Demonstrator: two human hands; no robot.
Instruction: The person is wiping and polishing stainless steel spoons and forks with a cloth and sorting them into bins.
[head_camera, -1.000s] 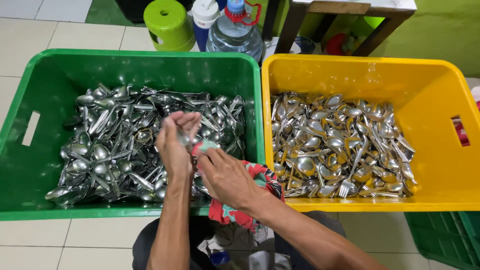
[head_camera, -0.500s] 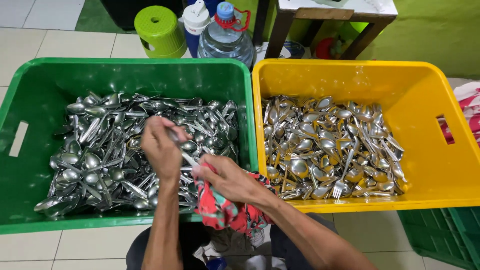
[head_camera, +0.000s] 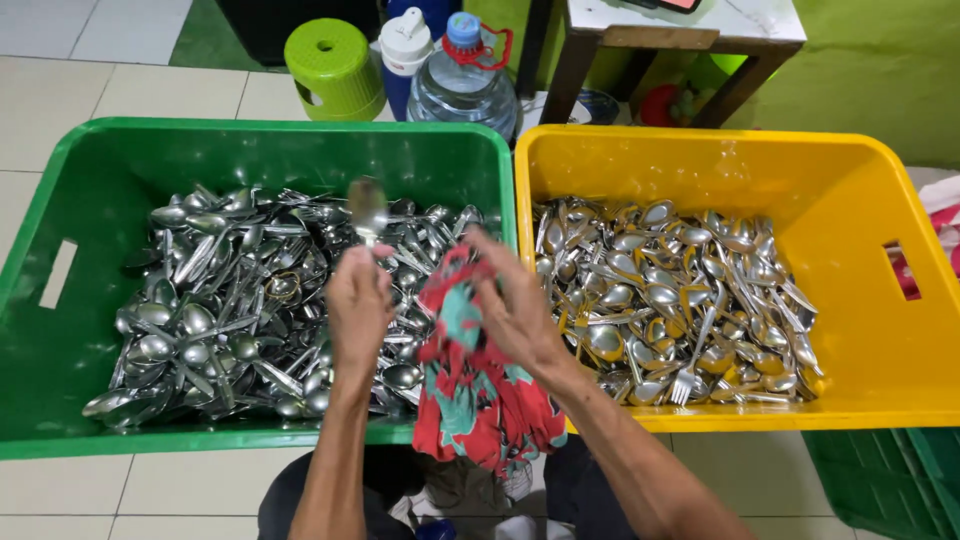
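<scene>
My left hand (head_camera: 358, 310) holds a metal spoon (head_camera: 367, 210) upright by its handle, bowl up, over the green crate (head_camera: 250, 150). My right hand (head_camera: 515, 310) grips a red cloth with a teal pattern (head_camera: 470, 390) that hangs down between the two crates, close beside the spoon's handle. The green crate is filled with several loose spoons and forks (head_camera: 220, 310). The yellow crate (head_camera: 850, 200) on the right also holds a heap of cutlery (head_camera: 670, 290).
Behind the crates stand a green plastic stool (head_camera: 335, 65), a large water bottle with a blue cap (head_camera: 462, 85), a white-capped container (head_camera: 408, 45) and a small table's wooden legs (head_camera: 570, 70). Another green crate's corner (head_camera: 890, 480) shows at bottom right. The floor is tiled.
My left hand has raised the spoon upright. The cloth in my right hand has come up from below the crate edge to beside the spoon.
</scene>
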